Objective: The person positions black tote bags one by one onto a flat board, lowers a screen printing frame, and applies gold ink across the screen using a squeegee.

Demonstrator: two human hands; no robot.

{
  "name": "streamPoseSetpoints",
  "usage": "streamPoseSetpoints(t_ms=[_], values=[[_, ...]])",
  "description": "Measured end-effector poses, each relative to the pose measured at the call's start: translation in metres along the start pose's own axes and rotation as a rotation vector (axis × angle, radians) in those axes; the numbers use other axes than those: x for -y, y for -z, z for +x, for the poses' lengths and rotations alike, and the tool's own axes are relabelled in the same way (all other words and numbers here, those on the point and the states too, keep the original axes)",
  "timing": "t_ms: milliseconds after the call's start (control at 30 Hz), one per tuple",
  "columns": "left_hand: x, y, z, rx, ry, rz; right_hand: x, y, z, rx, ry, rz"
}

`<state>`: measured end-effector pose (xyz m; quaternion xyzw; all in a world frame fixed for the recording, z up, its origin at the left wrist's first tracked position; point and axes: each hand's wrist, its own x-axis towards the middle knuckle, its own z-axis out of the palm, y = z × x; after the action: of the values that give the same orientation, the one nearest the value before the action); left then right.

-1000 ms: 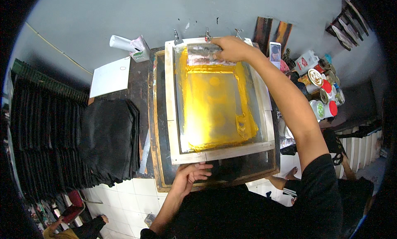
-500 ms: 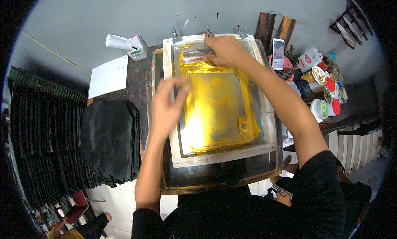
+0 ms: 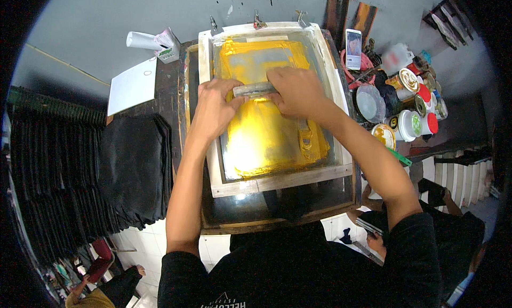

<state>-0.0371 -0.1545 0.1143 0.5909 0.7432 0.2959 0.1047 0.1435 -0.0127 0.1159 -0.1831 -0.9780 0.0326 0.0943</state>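
Both hands grip a squeegee (image 3: pixel 254 90) laid crosswise on a screen printing frame (image 3: pixel 277 187). My left hand (image 3: pixel 214 106) is closed on its left end, thumb toward me and fingers on the far side. My right hand (image 3: pixel 298 92) is wrapped round the right end. Yellow ink (image 3: pixel 240 161) is smeared over the mesh, thickest along the edges, with a bright glare at the lower left. The frame has pale wooden sides, and metal clamps (image 3: pixel 259 21) stand at its far edge. The squeegee's blade is hidden from me.
Black cloth pieces (image 3: pixel 136 169) are stacked at the left, beside a white sheet (image 3: pixel 131 86). Right of the frame are a phone (image 3: pixel 353 49), a clear tub (image 3: pixel 370 103) and several ink pots (image 3: pixel 409 125). Other people (image 3: pixel 453 238) are low at the right and lower left.
My right hand has drawn the squeegee toward me from the frame's far end. My left hand, lifted and blurred before, has taken hold of its left end. The view has shifted slightly.
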Motion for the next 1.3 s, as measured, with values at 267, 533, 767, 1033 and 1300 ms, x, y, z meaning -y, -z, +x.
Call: streamPoseSetpoints(t_ms=[267, 533, 767, 1033, 1300], values=[[-0.033, -0.001, -0.092, 0.053, -0.023, -0.067, 0.053, 0.010, -0.077, 0.088, -0.003, 0.153], [-0.040, -0.020, -0.176, 0.004, -0.085, -0.007, 0.085, -0.032, -0.155, -0.224, 0.113, -0.062], [-0.001, -0.038, -0.223, -0.231, -0.089, 0.325, 0.079, -0.037, -0.166, -0.386, 0.103, 0.047], [-0.053, 0.021, -0.164, -0.741, -0.064, -0.236, 0.054, 0.084, -0.097, -0.866, 0.204, -0.010], [0.085, 0.030, -0.209, -0.444, 0.344, -0.015, 0.022, 0.218, -0.025, -0.776, -0.024, -0.101]])
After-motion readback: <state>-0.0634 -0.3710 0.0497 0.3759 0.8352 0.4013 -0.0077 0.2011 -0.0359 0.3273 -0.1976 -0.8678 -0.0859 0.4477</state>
